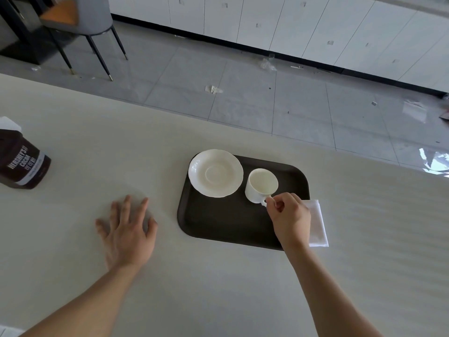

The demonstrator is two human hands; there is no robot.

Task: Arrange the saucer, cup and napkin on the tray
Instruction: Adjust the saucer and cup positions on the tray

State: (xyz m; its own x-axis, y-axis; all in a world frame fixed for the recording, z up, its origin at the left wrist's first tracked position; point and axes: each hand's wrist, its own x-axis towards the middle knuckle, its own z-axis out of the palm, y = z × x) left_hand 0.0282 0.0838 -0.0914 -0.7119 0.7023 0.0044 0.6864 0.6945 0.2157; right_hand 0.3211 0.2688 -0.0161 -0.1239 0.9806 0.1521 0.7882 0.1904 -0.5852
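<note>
While the right hand pinches the cup by its handle, thumb and forefinger closed on it, the cup sits upright on the tray, mouth up, nothing visible inside. Can't tell if its base is fully down on the tray or a touch lifted. Saucer is just left of the cup, at the tray's far-left corner, its rim overhanging the tray edge on the far & left sides. Saucer & cup are close but a thin dark gap shows btw them. Tray is dark brown, rounded corners, lying flat on the pale desk, near half bare. Napkin, white & folded, lies at the tray's right edge, partly hidden behind the right hand; most of what shows is on the desk beside the tray, can't tell if any of it overlaps the tray. Left hand rests palm down on the desk, fingers spread, grip released, holding nothing, well left of the tray. Far left on the desk: a dark cocoa tub, tilted in this wide view, white-topped, well apart from everything else. Beyond the desk, grey tiled floor with scraps of paper & plastic, a grey chair at top left, white cabinets along the back.
</note>
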